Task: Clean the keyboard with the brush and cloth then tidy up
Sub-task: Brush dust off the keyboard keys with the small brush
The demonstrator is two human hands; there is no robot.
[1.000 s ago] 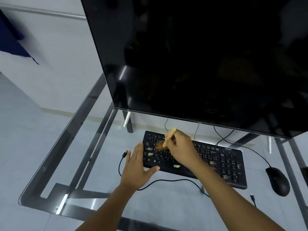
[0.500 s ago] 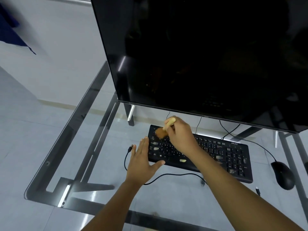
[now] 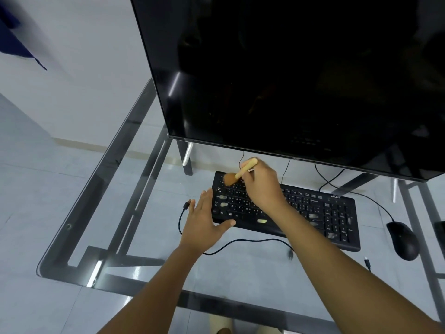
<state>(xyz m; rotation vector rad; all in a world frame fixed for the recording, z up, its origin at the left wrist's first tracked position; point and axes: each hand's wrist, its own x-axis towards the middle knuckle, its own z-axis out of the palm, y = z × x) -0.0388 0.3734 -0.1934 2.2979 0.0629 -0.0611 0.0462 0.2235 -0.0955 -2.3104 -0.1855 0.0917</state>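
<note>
Head view: black keyboard (image 3: 313, 208) lying flat on the glass tabletop (image 3: 149, 227), below the lower edge of a large dark monitor (image 3: 289, 68), angled so that its left end sits farther back than its right. Pale smudges scattered over several keys, clearest along the left columns and by the number pad.

Right hand (image 3: 261, 189) over the left half of the keyboard, fingers curled round the pale wooden handle of a small brush (image 3: 237, 175) — bristles, somewhat blurred, down on the back-left corner of the keys, handle tilted up toward the monitor.

Left hand (image 3: 204, 222) laid flat at the keyboard's left end, fingers straight and spread, gripping nothing; thumb stretched along the keyboard's front edge, palm on the glass.

Thin black cable (image 3: 180, 220) looping on the tabletop beside and in front of the left hand, its plug end lying free near the fingertips. Black mouse (image 3: 403, 239) toward the right edge of the tabletop, just beyond the keyboard's right end and apart from it. Cloth not visible in this view — position impossible to tell.
</note>
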